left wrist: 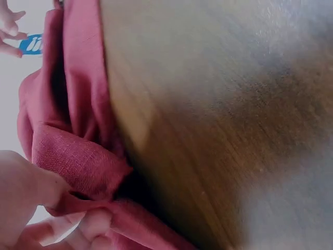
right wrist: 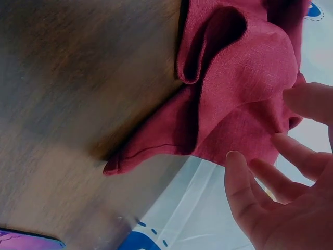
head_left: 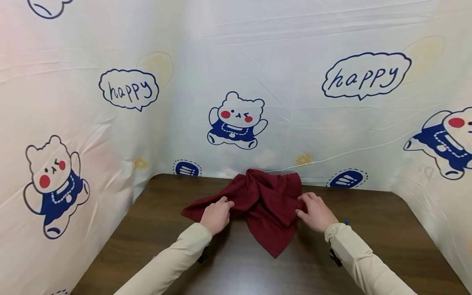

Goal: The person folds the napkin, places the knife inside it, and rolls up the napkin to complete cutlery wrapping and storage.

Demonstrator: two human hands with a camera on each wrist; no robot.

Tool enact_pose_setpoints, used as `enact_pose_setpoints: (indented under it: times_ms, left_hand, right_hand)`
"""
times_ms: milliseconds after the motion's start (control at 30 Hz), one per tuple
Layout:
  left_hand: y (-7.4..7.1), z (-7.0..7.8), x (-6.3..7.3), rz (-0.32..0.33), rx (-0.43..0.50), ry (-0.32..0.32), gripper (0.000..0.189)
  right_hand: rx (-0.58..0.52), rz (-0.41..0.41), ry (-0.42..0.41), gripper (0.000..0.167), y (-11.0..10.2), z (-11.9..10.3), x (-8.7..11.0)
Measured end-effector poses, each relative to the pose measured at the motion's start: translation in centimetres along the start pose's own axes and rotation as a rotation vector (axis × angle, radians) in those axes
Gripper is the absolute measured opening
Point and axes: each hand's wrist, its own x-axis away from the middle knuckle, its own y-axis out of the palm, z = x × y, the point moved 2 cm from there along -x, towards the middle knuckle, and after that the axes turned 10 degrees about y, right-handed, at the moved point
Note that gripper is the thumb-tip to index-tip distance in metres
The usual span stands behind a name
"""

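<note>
Head view: on the brown table (head_left: pixel 239 272), lower centre, a crumpled maroon cloth (head_left: pixel 271 205) spreads sideways, its bulk between both hands. The left hand (head_left: pixel 215 216) pinches it; the right hand (head_left: pixel 316 212), fingers apart, meets its right edge.

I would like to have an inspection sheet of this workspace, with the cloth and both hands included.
Surface: dark brown table.
Job's things: maroon cloth, loosely bunched, one corner pointing toward the person.
Clutter: purple item, cut off in the right wrist view; not identifiable.
Grips: left hand pinches the cloth; right hand at its right edge, fingers apart, contact unclear.
Cables: nothing seen.
Surroundings: white sheet with cartoon bears, behind and at both sides.
</note>
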Motion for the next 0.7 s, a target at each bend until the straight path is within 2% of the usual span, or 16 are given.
enact_pose_setpoints:
  times_ms: [133,200,367,433,500,567,633,700]
  left_hand:
    - [-1.2,-0.5,0.5,-0.017,0.126,0.014,0.026]
    - [-1.8,-0.9,0.8,-0.025,0.203,0.061,0.026]
    - [-2.7,-2.0,1.5,-0.070,0.357,0.224,0.031]
    - [-2.9,-2.5,1.8,-0.118,0.395,0.248,0.031]
    - [-3.1,-3.0,2.1,-0.180,0.424,0.230,0.031]
    - [-3.3,-3.4,2.4,-0.247,0.464,0.166,0.031]
    - [-3.4,-3.9,2.7,-0.290,0.519,0.070,0.030]
    - [-3.5,-4.3,3.0,-0.289,0.556,-0.040,0.027]
  right_hand:
    - [0.000,-0.030,0.012,0.037,0.5,-0.1,-0.2]
    - [-0.001,-0.041,0.008,0.039,0.6,-0.3,-0.3]
    - [-0.021,-0.037,0.008,0.050,0.7,-0.7,-0.5]
    - [-0.039,-0.038,0.016,0.056,0.8,-0.7,-0.7]
    - [-0.066,-0.047,0.018,0.061,0.9,-0.7,-1.0]
    - [-0.093,-0.057,0.007,0.063,1.0,-0.7,-1.2]
    - [-0.110,-0.060,-0.003,0.065,1.1,-0.7,-1.5]
    - [-0.144,-0.063,-0.011,0.065,1.3,-0.7,-1.7]
